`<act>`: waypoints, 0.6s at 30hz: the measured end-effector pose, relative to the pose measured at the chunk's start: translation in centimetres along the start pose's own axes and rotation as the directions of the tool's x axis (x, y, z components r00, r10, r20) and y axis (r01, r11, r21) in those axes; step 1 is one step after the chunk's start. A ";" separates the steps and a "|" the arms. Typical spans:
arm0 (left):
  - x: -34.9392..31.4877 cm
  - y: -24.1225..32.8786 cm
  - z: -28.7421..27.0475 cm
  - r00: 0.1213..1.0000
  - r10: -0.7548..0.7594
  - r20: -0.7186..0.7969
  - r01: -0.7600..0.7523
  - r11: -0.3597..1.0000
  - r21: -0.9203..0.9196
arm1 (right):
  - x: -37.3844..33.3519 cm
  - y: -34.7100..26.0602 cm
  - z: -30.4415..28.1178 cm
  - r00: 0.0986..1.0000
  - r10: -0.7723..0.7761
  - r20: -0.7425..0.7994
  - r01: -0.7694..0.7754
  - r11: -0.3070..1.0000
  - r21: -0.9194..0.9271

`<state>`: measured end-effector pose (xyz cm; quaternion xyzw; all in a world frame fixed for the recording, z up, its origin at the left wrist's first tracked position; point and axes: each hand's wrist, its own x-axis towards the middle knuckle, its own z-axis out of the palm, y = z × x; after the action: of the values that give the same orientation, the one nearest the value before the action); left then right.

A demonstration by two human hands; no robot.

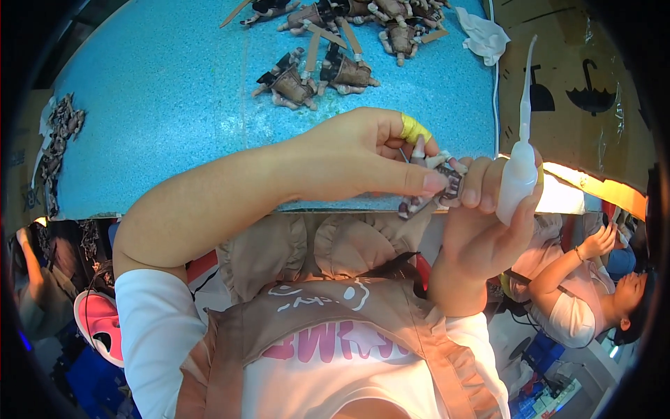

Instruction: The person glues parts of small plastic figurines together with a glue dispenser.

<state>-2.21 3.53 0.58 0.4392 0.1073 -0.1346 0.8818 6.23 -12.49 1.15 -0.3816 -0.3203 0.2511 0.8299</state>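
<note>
My left hand [370,153], with yellow tape around one finger, is closed on a small figurine [452,183] in pale and brown colours, pinched between thumb and fingers at the table's near edge. Close by on the right, my right hand [481,216] is wrapped around a white squeeze bottle [518,183]. The bottle's long thin nozzle points up, away from the figurine. Fingertips of the right hand also touch the figurine's right side. My fingers cover much of the figurine, so its full shape is hidden.
Two similar figurines [289,82] lie on the blue table [174,112], with a heap of more [398,31] and flat brown strips [325,35] beyond. Dark small parts [61,140] line the left edge. A crumpled tissue [483,36] and a cardboard box [579,63] are at right. Another person [579,293] sits nearby.
</note>
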 end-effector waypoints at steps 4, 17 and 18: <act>-0.3 -0.7 0.6 0.996 0.075 0.052 -0.083 0.980 0.181 | 0.1 -0.3 0.0 1.000 0.007 -0.001 -0.007 0.999 -0.040; 0.3 -1.9 -0.2 0.650 0.758 0.051 -0.590 0.462 0.662 | -4.3 -1.1 0.1 0.839 -0.530 0.123 0.453 0.555 -0.698; 0.3 -1.9 -0.3 0.651 0.758 0.046 -0.588 0.465 0.662 | -4.4 -1.0 0.2 0.829 -0.540 0.146 0.474 0.539 -0.696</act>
<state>-2.58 2.69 -1.11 0.7235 -0.0152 0.2574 0.6404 3.37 -15.89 0.56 -0.5702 -0.4516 -0.1594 0.6675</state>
